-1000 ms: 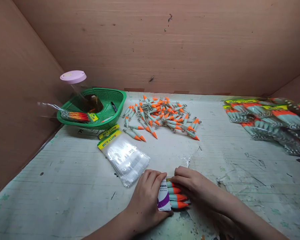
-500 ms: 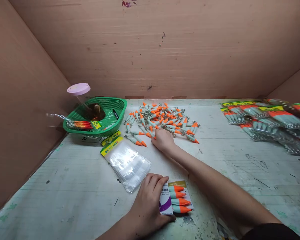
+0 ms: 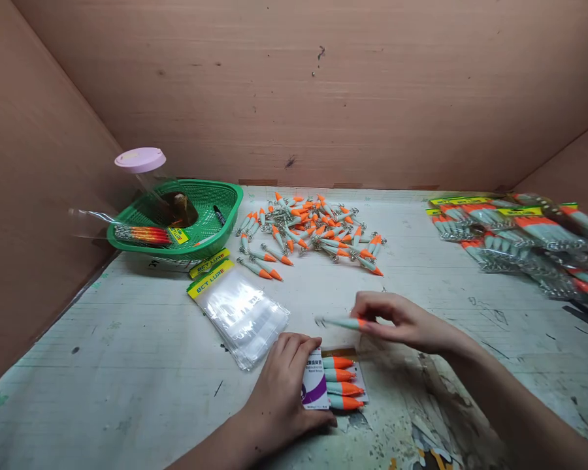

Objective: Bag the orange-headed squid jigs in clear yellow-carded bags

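My left hand (image 3: 287,385) grips a small white and purple box (image 3: 315,382) at the front middle. Several orange-tipped pale lures (image 3: 343,389) stick out of its right side, side by side over a card. Above and to the right, my right hand (image 3: 392,320) pinches the orange tip of a single lure (image 3: 342,322), whose hooked end points left. A loose pile of similar lures (image 3: 318,228) lies farther back. Left of the box is a stack of clear plastic bags (image 3: 242,313) with yellow headers.
A green basket (image 3: 230,205) at the back left holds a pink-lidded container (image 3: 140,160), a marker (image 3: 219,215) and a packet of red lures (image 3: 144,235). Filled lure packets (image 3: 534,235) are heaped at the right. Cardboard walls (image 3: 294,98) surround the table.
My right hand has come back from the pile toward the box with one lure. My left hand stays on the box. The view has shifted slightly.
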The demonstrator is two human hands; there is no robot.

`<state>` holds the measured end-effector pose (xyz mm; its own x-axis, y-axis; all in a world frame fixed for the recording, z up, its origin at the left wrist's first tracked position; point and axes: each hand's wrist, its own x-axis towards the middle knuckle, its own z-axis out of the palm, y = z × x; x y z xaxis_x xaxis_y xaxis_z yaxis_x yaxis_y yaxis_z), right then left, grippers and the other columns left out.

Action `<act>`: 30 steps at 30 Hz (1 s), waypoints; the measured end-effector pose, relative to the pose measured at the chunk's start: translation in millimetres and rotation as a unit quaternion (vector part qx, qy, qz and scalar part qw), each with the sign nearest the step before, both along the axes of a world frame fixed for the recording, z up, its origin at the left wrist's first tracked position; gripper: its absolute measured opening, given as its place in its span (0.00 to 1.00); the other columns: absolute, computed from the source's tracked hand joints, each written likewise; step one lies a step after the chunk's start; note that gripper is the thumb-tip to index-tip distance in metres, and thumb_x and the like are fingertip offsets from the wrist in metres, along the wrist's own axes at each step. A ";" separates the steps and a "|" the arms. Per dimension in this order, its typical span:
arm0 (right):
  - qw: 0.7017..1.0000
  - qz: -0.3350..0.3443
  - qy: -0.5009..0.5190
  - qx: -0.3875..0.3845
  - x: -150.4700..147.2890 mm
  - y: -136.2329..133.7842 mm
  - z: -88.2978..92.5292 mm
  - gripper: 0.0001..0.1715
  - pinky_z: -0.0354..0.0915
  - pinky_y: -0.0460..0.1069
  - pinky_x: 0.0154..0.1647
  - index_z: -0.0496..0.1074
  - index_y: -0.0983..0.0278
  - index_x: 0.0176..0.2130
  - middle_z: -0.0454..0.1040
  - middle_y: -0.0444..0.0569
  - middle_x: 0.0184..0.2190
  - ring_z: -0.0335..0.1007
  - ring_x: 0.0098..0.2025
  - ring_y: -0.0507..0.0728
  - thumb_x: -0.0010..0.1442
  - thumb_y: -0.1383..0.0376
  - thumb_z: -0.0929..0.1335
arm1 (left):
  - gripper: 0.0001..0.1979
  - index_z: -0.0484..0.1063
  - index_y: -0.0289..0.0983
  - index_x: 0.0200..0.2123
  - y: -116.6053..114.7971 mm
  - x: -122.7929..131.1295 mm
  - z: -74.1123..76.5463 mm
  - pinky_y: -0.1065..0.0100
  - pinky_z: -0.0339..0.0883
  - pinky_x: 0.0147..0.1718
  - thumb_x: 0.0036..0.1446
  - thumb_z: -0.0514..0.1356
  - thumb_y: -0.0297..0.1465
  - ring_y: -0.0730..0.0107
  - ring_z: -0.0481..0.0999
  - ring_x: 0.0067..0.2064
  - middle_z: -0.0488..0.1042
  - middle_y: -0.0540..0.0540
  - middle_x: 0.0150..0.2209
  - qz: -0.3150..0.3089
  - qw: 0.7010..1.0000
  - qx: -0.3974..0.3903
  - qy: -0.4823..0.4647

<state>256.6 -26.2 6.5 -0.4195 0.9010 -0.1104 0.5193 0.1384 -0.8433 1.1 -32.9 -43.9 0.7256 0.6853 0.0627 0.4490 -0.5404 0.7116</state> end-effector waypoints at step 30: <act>0.996 -0.051 -0.025 0.070 -41.0 -35.3 -38.2 0.06 0.63 0.47 0.33 0.70 0.65 0.34 0.70 0.48 0.31 0.65 0.32 0.52 0.60 0.69 0.63 | 0.40 0.62 0.35 0.51 0.8 0.1 2.0 0.49 0.66 0.43 0.34 0.73 0.39 0.52 0.67 0.45 0.69 0.39 0.45 -0.001 0.999 0.034 0.002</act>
<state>215.6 -61.5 -31.8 -0.3223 0.9467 0.0012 0.5771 0.1975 -0.7924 1.2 -32.1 -41.9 0.7276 0.6778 0.1055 0.4506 -0.5882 0.6716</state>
